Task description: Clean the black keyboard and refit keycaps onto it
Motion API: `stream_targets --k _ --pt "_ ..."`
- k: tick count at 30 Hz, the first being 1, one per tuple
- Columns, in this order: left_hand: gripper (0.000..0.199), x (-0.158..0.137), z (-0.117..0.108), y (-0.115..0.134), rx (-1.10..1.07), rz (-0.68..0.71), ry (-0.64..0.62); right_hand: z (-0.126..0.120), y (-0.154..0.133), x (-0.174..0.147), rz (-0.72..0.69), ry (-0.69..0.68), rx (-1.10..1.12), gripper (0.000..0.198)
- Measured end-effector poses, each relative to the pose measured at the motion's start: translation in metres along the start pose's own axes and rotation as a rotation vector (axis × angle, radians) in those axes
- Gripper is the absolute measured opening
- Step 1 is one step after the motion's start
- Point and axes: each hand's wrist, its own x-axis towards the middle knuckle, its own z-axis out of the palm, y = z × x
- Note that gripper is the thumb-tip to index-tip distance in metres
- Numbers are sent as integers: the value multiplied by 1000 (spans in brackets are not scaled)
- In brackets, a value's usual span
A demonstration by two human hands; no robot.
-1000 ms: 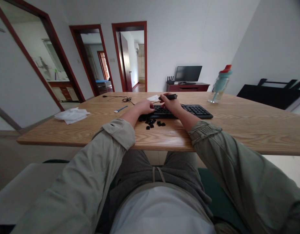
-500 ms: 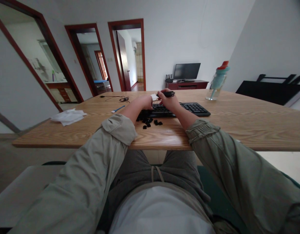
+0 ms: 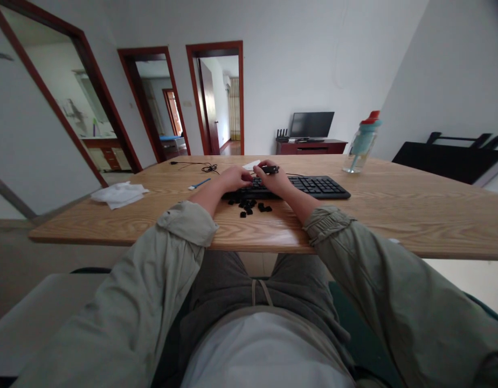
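A black keyboard (image 3: 319,186) lies near the middle of the wooden table. Over its left part is my left hand (image 3: 236,179), fingers bent and drawn together, fingertips close to the keys; whatever they pinch is too small to see. My right hand (image 3: 273,179) is closed around a dark pen-like tool (image 3: 270,169) just above the keys, close to the left fingertips. The working tip of this tool is hidden by my fingers. Several loose black keycaps (image 3: 249,207) lie in front of the keyboard, some partly under my left wrist.
A blue-handled brush (image 3: 199,184), a coiled black cable (image 3: 209,168) and crumpled white tissue (image 3: 119,194) lie to the left. Behind my hands is a white paper piece (image 3: 251,165). A clear bottle with a red-topped lid (image 3: 361,144) stands at the back right.
My right hand has come left and down with the dark tool. My left hand has shifted left, its fingers now showing more. The view has tilted slightly upward.
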Motion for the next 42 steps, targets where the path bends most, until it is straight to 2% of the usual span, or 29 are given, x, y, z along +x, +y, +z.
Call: stream_targets --k 10,16,22,32,36,42 --pt "21 -4 2 4 76 53 -8 6 4 0 -10 -20 65 36" --pt "24 -2 3 3 91 -42 -11 9 8 1 -12 -36 82 37" --pt "26 0 5 -2 140 2 -28 8 10 1 -38 -18 33 39" --pt "24 0 4 4 276 -30 -21 10 12 9 -39 -18 -38 35" --pt "21 -2 5 3 286 -65 -35 16 13 16 -81 -33 -97 35" --pt "22 -4 5 7 316 -73 -10 13 10 9 -103 -71 -14 38"
